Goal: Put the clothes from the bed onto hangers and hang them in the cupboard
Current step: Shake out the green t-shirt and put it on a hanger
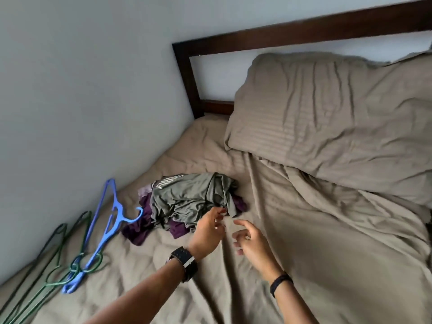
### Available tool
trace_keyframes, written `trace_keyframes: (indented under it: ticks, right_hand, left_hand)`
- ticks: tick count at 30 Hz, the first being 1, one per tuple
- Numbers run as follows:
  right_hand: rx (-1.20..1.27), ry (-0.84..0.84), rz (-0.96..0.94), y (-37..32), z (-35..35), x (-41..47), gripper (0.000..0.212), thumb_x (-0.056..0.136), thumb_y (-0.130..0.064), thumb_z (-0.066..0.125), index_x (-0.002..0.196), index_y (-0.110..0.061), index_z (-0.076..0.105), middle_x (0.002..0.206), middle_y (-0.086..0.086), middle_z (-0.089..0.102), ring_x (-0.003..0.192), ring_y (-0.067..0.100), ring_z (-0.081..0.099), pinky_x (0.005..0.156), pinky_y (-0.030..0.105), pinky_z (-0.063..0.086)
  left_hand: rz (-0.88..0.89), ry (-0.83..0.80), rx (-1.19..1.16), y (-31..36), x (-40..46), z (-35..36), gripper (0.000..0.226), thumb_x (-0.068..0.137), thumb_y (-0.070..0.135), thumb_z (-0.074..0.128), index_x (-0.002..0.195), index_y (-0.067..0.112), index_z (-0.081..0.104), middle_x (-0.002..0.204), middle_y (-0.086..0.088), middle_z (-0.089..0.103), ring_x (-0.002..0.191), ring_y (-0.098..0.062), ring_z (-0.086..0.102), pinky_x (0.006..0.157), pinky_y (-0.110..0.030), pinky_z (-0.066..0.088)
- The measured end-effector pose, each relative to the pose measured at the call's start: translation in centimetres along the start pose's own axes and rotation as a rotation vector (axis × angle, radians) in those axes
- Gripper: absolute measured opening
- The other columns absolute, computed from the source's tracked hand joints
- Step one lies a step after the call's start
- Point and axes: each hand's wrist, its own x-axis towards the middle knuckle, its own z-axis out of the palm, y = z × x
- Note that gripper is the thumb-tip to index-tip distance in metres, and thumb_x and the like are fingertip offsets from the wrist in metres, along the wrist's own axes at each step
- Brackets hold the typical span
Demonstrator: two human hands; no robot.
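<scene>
A crumpled grey-green shirt (pixel 191 197) with white lettering lies on top of a purple garment (pixel 135 232) on the bed (pixel 304 230). My left hand (pixel 208 230), with a dark watch on the wrist, hovers at the near right edge of the grey shirt, fingers loosely curled and holding nothing. My right hand (pixel 252 244) floats just right of it above the sheet, fingers relaxed and empty. A blue plastic hanger (pixel 109 228) lies left of the clothes, overlapping dark green wire hangers (pixel 58 260) along the wall.
A large beige pillow (pixel 327 118) fills the upper right of the bed. A dark wooden headboard (pixel 280 36) runs behind it. The pale wall (pixel 81 90) borders the bed on the left. No cupboard is in view.
</scene>
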Motion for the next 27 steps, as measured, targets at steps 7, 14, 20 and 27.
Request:
trace_keyframes:
  ticks: [7, 14, 20, 27]
  right_hand:
    - [-0.186, 0.155, -0.1, 2.8, 7.4, 4.5, 0.037, 0.093, -0.005, 0.048, 0.105, -0.039, 0.055, 0.086, -0.009, 0.058, 0.069, 0.012, 0.059, 0.071, 0.038, 0.056]
    - [-0.233, 0.302, -0.027, -0.3, 11.1, 5.0, 0.034, 0.095, -0.004, 0.047, 0.126, -0.016, 0.05, 0.091, 0.0, 0.057, 0.084, 0.025, 0.061, 0.063, 0.028, 0.053]
    - [-0.337, 0.432, -0.124, -1.5, 12.7, 6.2, 0.057, 0.09, -0.002, 0.053, 0.141, -0.023, 0.039, 0.121, 0.007, 0.05, 0.104, 0.023, 0.057, 0.085, 0.039, 0.054]
    - [-0.494, 0.415, -0.249, -0.7, 14.0, 4.9, 0.041, 0.085, 0.004, 0.049, 0.118, -0.017, 0.061, 0.11, -0.008, 0.06, 0.103, 0.009, 0.055, 0.093, 0.027, 0.044]
  left_hand:
    - [0.171, 0.013, 0.315, -8.1, 6.9, -1.8, 0.065, 0.084, 0.017, 0.064, 0.14, 0.01, 0.033, 0.132, -0.012, 0.037, 0.119, -0.033, 0.046, 0.099, -0.043, 0.042]
    - [0.199, 0.058, 0.12, -9.6, 9.2, -4.7, 0.017, 0.09, 0.017, 0.059, 0.103, 0.007, 0.065, 0.106, -0.016, 0.062, 0.104, -0.035, 0.055, 0.088, -0.038, 0.044]
    - [0.241, -0.048, -0.33, -10.4, 7.9, -6.7, 0.006, 0.097, 0.012, 0.049, 0.09, 0.011, 0.049, 0.073, -0.002, 0.055, 0.07, -0.022, 0.05, 0.06, -0.029, 0.034]
    - [0.157, -0.154, -0.64, -9.9, 4.9, -8.0, 0.014, 0.095, 0.016, 0.052, 0.081, 0.017, 0.053, 0.07, -0.002, 0.056, 0.068, -0.017, 0.052, 0.068, -0.041, 0.048]
